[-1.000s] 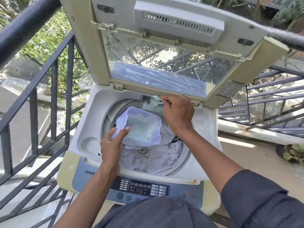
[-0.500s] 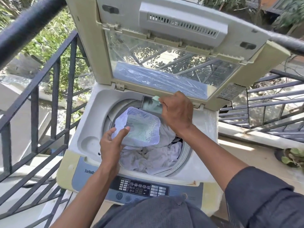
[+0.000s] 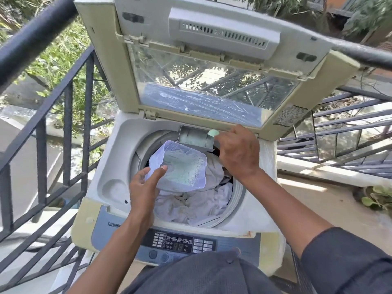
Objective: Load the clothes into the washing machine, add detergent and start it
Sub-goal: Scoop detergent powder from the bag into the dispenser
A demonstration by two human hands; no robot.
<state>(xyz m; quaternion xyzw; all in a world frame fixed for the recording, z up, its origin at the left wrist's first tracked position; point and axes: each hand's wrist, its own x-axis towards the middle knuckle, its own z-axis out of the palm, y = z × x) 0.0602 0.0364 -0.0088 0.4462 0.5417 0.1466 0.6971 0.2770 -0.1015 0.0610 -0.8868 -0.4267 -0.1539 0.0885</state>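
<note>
A person's left hand [image 3: 146, 187] grips a tub of detergent [image 3: 180, 167] over clothes [image 3: 203, 200] in the washing machine [image 3: 118, 158] while the right hand [image 3: 237, 153] pinches a scoop [image 3: 213, 133] at the dispenser drawer [image 3: 194, 137], where a tilt could spill powder.

washing machine [image 3: 135, 145] body matt yellowed plastic; lid [image 3: 212, 90] glossy clear pane, crinkled film over it; detergent tub [image 3: 180, 166] translucent smooth plastic, grainy powder inside; clothes [image 3: 197, 200] soft white cloth, creased; railing [image 3: 42, 128] dark painted metal, matt
</note>
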